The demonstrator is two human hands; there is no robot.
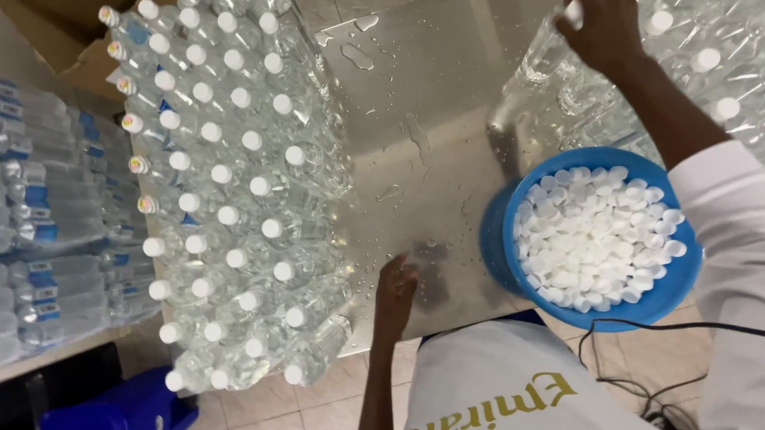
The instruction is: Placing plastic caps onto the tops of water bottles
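Bottle (pixel 552 43), upright at the table's (pixel 422 96) far right edge, sits under the right hand (pixel 601 27), fingers closed on its top. Left hand (pixel 394 284) rests curled and empty near capped bottles (pixel 229 174); caps (pixel 592 241) fill a blue bowl (pixel 493 237) between.

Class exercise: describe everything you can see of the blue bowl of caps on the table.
The blue bowl is round, of smooth plastic by its look, standing upright at the near right edge of the wet metal table. It is filled nearly to the rim with small white bottle caps. A white sleeve overlaps its right side; neither hand touches it.
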